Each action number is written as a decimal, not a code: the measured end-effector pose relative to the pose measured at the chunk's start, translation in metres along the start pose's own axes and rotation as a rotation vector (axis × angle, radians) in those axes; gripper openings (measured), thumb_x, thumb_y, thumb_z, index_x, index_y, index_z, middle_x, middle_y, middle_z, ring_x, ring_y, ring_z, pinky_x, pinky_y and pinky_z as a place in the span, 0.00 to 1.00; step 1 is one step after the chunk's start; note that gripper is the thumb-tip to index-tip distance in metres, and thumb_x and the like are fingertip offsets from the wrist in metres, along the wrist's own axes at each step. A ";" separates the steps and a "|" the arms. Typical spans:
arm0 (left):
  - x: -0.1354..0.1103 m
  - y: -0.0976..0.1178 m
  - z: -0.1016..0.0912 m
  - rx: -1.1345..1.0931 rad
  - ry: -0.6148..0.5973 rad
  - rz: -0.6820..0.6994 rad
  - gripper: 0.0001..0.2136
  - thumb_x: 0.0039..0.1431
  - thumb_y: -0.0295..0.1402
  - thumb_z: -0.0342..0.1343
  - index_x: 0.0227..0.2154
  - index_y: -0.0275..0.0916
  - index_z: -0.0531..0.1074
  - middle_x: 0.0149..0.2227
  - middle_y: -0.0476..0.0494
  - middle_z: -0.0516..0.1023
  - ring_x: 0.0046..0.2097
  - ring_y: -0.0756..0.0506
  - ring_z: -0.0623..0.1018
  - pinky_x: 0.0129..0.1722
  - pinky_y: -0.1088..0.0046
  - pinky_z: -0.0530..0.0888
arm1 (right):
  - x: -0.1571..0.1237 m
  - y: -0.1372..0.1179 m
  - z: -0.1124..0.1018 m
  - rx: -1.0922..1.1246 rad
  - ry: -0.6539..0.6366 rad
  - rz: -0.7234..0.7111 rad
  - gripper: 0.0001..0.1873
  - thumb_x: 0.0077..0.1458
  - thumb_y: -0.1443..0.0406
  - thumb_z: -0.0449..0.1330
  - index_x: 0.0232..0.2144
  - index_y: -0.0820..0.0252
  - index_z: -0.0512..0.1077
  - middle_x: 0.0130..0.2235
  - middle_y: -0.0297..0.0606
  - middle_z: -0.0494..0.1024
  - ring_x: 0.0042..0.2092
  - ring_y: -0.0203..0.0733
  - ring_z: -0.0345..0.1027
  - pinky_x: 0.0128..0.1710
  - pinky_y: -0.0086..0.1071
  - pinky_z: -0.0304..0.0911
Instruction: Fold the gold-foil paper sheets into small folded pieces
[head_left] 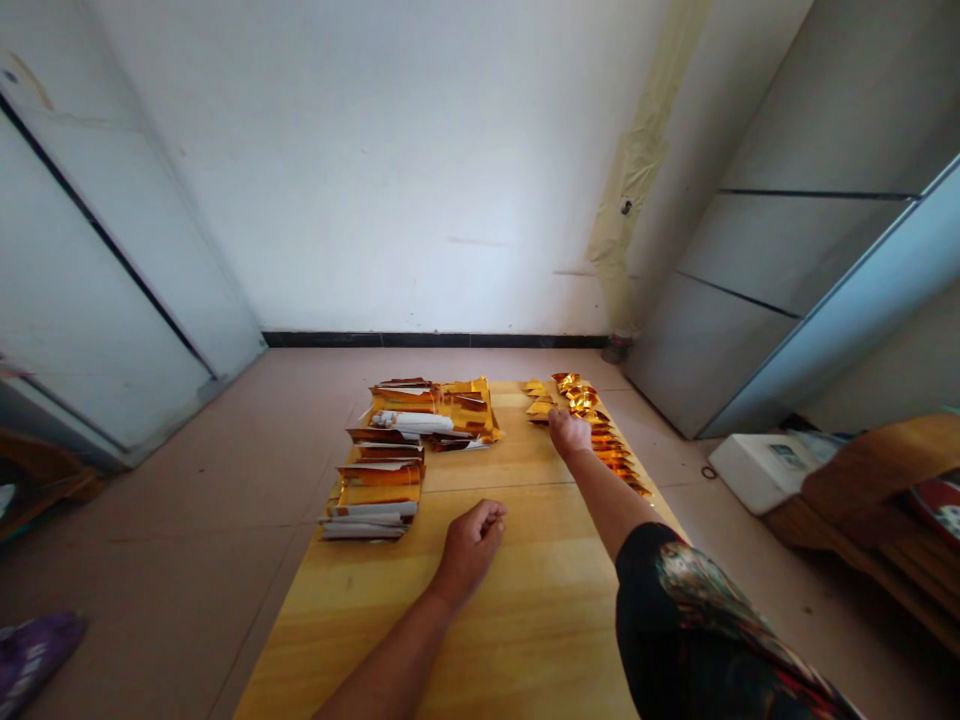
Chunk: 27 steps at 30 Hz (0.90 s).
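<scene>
My right hand (570,432) reaches to the far right part of the wooden table (480,630). Its fingers are closed at the edge of a folded gold foil paper piece (540,408); the fingertips are partly hidden. Just beyond lies another small folded gold piece (534,387). Right of the hand, a row of shiny folded gold foil pieces (619,460) runs along the table's edge. My left hand (472,545) is over the middle of the table with its fingers curled in, and nothing shows in them.
Stacks of gold and white paper sheets (379,490) lie on the table's left side, with more gold paper bundles (450,405) behind. A white wall (420,180) stands beyond. At right are a grey cabinet (750,300), a white box (754,470) and wooden furniture (885,490).
</scene>
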<state>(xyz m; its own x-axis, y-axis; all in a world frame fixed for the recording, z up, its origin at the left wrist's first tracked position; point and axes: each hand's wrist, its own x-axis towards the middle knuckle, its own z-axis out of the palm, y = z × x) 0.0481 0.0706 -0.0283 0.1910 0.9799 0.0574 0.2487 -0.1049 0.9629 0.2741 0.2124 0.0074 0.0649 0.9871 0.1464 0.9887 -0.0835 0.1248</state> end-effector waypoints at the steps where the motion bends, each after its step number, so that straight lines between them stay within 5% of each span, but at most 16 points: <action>1: 0.000 0.000 0.000 0.000 0.000 0.002 0.08 0.50 0.31 0.51 0.33 0.39 0.73 0.29 0.47 0.76 0.31 0.49 0.74 0.30 0.76 0.68 | 0.000 0.000 0.000 -0.005 -0.006 0.003 0.18 0.61 0.69 0.42 0.41 0.62 0.71 0.39 0.50 0.75 0.36 0.45 0.72 0.32 0.33 0.60; 27: -0.006 0.009 -0.002 0.105 -0.027 0.082 0.09 0.52 0.30 0.48 0.34 0.36 0.72 0.30 0.48 0.76 0.32 0.50 0.74 0.34 0.77 0.69 | 0.010 -0.005 0.002 0.040 -0.070 0.121 0.17 0.63 0.68 0.43 0.46 0.60 0.70 0.39 0.49 0.78 0.41 0.46 0.73 0.38 0.35 0.64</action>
<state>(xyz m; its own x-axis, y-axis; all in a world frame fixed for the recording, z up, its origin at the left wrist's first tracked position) 0.0476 0.0640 -0.0192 0.2403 0.9625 0.1262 0.3293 -0.2031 0.9221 0.2696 0.2230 0.0067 0.1921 0.9774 0.0886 0.9775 -0.1986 0.0713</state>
